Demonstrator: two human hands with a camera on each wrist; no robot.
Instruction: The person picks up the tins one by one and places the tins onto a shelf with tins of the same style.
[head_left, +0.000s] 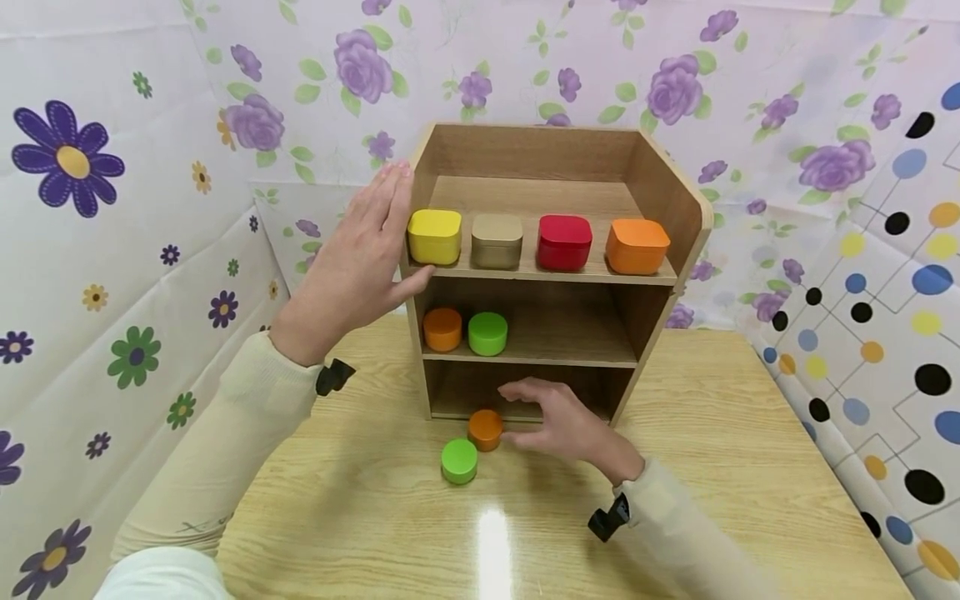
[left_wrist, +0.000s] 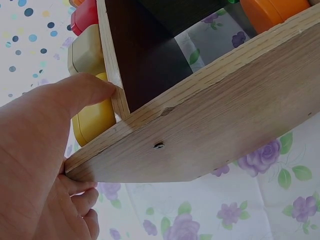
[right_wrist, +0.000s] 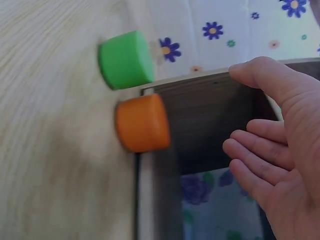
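Note:
A small wooden shelf (head_left: 532,362) with three levels stands on the table. My left hand (head_left: 356,250) holds its left side panel (left_wrist: 210,120), the thumb over the front edge by the top board and the fingers along the outside. In front of the bottom level, my right hand (head_left: 558,421) hovers with thumb and fingers spread and nothing between them. Just left of it sits an orange round container (head_left: 485,430) at the shelf's front edge. A green round container (head_left: 459,461) stands beside that one, nearer the front.
On the top level stand yellow (head_left: 435,237), beige (head_left: 497,242), red (head_left: 564,242) and orange (head_left: 637,246) square boxes in a row. An orange round container (head_left: 442,329) and a green round container (head_left: 487,333) sit at the left of the middle level. Patterned cloth surrounds the table (head_left: 720,433).

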